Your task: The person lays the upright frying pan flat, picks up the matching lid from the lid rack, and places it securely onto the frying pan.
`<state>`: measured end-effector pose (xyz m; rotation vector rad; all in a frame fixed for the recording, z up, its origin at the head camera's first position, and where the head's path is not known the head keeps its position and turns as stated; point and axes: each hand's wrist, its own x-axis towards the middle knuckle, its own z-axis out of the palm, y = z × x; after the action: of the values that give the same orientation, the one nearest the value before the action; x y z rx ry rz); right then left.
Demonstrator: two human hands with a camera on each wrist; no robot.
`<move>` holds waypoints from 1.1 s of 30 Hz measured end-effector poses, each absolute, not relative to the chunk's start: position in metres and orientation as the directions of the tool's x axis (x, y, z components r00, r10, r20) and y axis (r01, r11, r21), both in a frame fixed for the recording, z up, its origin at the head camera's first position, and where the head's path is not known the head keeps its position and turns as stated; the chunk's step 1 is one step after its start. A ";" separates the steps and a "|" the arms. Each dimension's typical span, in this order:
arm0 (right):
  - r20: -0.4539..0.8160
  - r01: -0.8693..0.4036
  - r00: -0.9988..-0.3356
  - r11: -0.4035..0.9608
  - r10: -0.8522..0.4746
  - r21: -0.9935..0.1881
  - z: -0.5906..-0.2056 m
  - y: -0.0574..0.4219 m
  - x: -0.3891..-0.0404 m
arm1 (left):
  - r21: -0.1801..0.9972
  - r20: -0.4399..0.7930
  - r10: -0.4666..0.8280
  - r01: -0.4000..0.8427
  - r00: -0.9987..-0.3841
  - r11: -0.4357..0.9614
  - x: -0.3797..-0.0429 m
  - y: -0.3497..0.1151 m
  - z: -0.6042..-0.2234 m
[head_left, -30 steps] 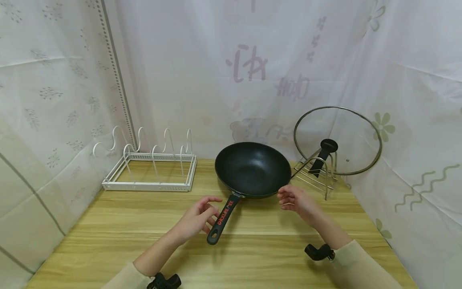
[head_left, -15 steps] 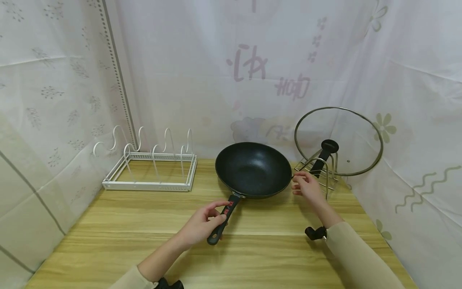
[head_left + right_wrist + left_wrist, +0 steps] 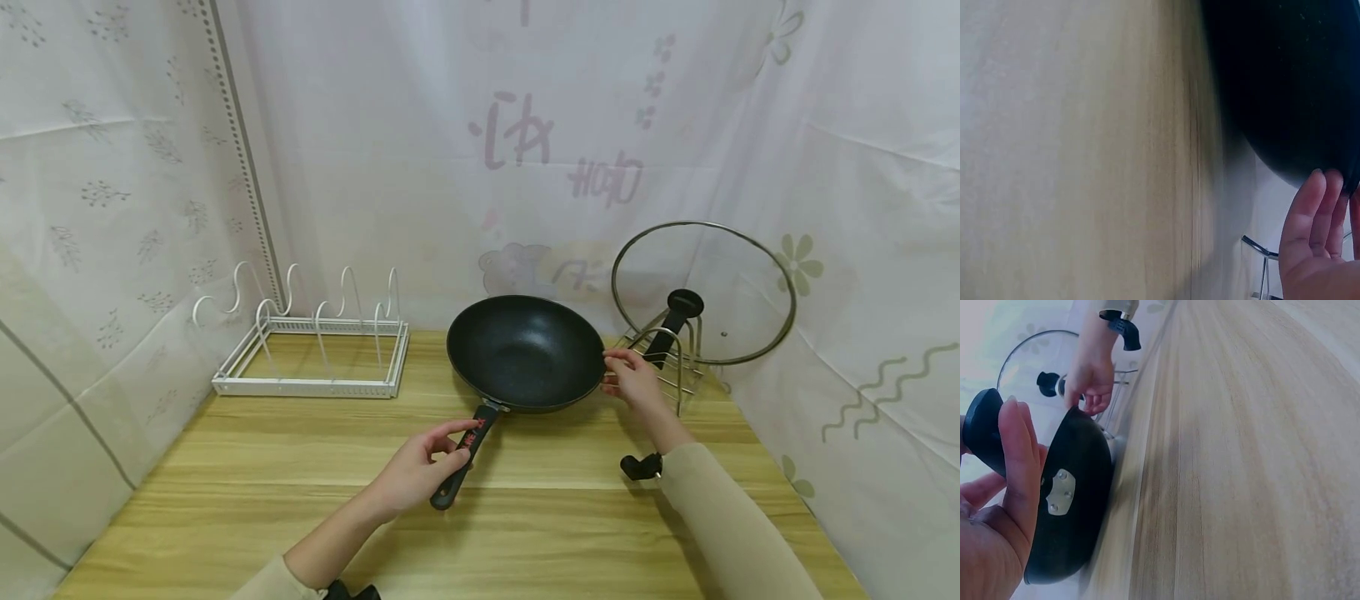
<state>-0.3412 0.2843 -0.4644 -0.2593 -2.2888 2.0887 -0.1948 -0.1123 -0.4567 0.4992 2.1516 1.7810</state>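
Observation:
A black wok (image 3: 525, 354) with a long black handle (image 3: 447, 492) rests on the wooden table in the head view. Red lettering on the handle is partly covered by my left hand (image 3: 420, 471), which grips it with the thumb on top and fingers around its far side. My right hand (image 3: 636, 387) pinches the wok's right rim between thumb and fingers. In the right wrist view, fingertips (image 3: 1316, 181) touch the dark outer wall near the rim. A riveted metal bracket (image 3: 1061, 492) shows on the wok's side in the left wrist view.
A white wire rack (image 3: 311, 387) with curved dividers stands at the back left. At the back right, a glass lid (image 3: 738, 283) with a black knob leans in a small metal stand (image 3: 678, 375), close beside my right hand. Patterned cloth (image 3: 420, 167) hangs behind the table.
My left hand has moved from beside the handle to gripping it. My right hand has gone right and up from below the wok to its right rim. The wok stays in place.

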 end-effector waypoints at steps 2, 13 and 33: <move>-0.099 0.106 -0.986 0.050 0.137 -0.993 -0.464 0.284 -0.342 | 0.982 -0.022 0.449 0.063 -0.893 0.175 -0.194 -0.113 -0.457; -0.124 0.123 -0.986 -0.018 0.111 -0.992 -0.464 0.285 -0.343 | 0.983 -0.047 0.451 0.038 -0.891 0.179 -0.193 -0.114 -0.455; -0.173 0.170 -0.980 -0.044 0.100 -0.985 -0.468 0.288 -0.345 | 0.979 -0.048 0.433 0.045 -0.900 0.201 -0.193 -0.116 -0.455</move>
<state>-0.3452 0.2877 -0.4685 -0.3109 -2.2050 2.2845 -0.1934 -0.1160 -0.4548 0.4499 2.1687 1.7510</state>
